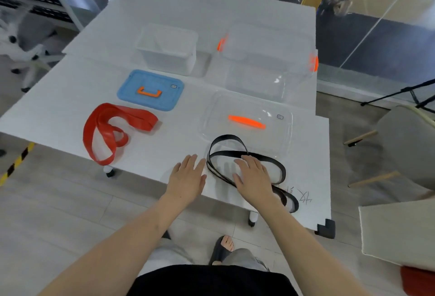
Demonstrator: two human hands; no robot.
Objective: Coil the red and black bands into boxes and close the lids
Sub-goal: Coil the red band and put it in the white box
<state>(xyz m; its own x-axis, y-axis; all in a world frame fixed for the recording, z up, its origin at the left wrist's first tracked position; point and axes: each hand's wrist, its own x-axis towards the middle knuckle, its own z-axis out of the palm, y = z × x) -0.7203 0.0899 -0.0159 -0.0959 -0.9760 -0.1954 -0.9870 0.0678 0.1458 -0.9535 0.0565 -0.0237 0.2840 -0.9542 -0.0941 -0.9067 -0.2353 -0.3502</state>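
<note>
A black band lies in loose loops near the table's front edge. My right hand hovers flat over it, fingers apart, holding nothing. My left hand is open just left of the band, beside its left loop. A red band lies uncoiled at the left. A blue lid with an orange handle rests behind the red band. A clear lid with an orange handle sits behind the black band. A small frosted box and a larger clear box with orange latches stand open further back.
The white table ends at my waist, with a black corner guard at the front right. A grey chair stands to the right, an office chair at the far left. Yellow-black floor tape runs at the left.
</note>
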